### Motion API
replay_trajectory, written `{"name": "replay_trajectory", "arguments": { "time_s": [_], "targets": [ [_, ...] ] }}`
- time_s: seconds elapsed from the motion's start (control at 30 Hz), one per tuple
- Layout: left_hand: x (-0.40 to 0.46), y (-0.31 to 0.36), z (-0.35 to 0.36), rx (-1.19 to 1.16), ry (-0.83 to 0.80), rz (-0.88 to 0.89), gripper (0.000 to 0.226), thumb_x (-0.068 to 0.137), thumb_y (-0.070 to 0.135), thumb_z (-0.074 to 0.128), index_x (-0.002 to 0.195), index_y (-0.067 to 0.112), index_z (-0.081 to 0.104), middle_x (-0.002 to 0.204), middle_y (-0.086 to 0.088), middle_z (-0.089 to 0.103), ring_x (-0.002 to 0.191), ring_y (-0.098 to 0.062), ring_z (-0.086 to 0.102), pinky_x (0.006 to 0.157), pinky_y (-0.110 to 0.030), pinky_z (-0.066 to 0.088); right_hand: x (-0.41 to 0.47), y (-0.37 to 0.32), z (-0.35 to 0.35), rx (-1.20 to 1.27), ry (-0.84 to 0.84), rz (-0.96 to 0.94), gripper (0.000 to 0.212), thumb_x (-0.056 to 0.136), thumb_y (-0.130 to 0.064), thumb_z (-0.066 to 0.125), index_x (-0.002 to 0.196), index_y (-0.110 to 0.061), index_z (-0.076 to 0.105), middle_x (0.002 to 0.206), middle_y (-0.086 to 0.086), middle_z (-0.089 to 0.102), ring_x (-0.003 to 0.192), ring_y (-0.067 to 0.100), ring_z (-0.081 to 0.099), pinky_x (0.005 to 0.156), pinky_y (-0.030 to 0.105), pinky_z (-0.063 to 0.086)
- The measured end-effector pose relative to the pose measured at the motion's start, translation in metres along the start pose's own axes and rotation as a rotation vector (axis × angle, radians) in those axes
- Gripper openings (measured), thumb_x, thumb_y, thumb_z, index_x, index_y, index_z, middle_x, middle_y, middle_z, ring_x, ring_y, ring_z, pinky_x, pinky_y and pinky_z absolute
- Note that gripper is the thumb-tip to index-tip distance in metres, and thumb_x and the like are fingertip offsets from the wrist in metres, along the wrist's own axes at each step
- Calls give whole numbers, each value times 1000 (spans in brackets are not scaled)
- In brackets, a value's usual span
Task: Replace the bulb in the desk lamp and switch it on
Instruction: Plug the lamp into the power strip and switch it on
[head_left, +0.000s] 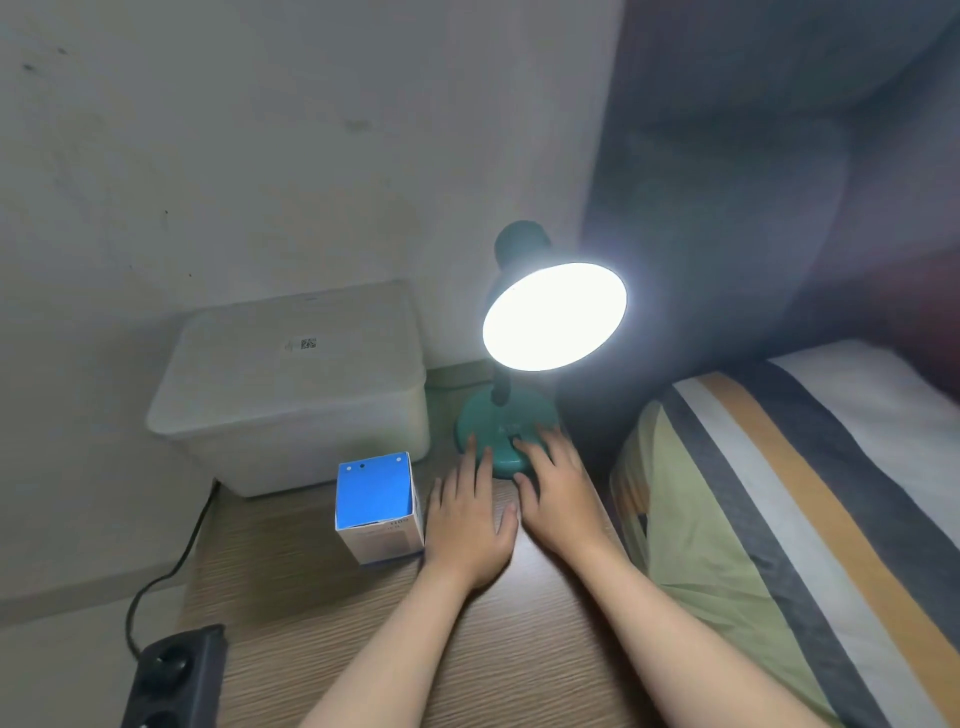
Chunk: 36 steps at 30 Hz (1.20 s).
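A pale wall (208, 156) closes off the far side, and a bed with a striped cover (805, 493) runs along the right edge of the wood-grain tabletop (337, 623), leaving no gap on that side. A lidded white plastic storage box (291, 384) fills the back left of the surface against the wall; the near half of the tabletop is bare apart from the two forearms. A green desk lamp (519, 312) stands at the back right, its base (485, 421) between the box and the bed, its shade lit and glaring toward the camera; the bulb itself is lost in the glare. A black power strip (171, 675) sits at the near left corner with its cord trailing over the left edge. A blue-and-white bulb carton (379, 514) stands upright just left of the hands. The left hand (470, 525) lies flat, fingers loosely spread, tips touching the base rim, holding nothing. The right hand (558, 493) rests on the base, fingers (532, 449) extended across its top, gripping nothing.
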<state>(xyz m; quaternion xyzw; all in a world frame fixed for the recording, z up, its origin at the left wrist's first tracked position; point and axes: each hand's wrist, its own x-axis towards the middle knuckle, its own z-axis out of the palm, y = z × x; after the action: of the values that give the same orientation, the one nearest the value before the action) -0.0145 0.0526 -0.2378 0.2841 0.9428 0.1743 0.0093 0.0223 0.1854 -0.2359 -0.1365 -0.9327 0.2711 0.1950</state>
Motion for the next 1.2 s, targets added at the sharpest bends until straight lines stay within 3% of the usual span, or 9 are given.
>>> {"name": "replay_trajectory", "arguments": {
  "time_s": [0.67, 0.9, 1.2],
  "targets": [
    [0, 1, 1, -7, 18, 8, 71, 84, 48, 35, 146, 17, 16, 158, -5, 10, 141, -23, 22, 113, -43, 19, 1, -2, 0, -57, -25, -2, 49, 83, -18, 56, 131, -19, 49, 136, 15, 45, 131, 33, 34, 106, 45, 36],
    [1, -1, 2, -10, 14, 12, 74, 80, 48, 26, 146, 17, 14, 158, -4, 10, 141, -22, 22, 112, -42, 21, 1, 0, 0, -36, -17, -10, 48, 81, -16, 57, 129, -18, 51, 134, 16, 47, 129, 34, 37, 104, 46, 38],
    [1, -3, 4, -79, 29, 19, 66, 85, 34, 40, 145, 18, 19, 157, -4, 12, 140, -21, 23, 112, -48, 23, 1, 4, 3, -60, -25, -35, 49, 83, -20, 55, 131, -20, 48, 137, 15, 41, 131, 32, 32, 107, 44, 36]
  ]
}}
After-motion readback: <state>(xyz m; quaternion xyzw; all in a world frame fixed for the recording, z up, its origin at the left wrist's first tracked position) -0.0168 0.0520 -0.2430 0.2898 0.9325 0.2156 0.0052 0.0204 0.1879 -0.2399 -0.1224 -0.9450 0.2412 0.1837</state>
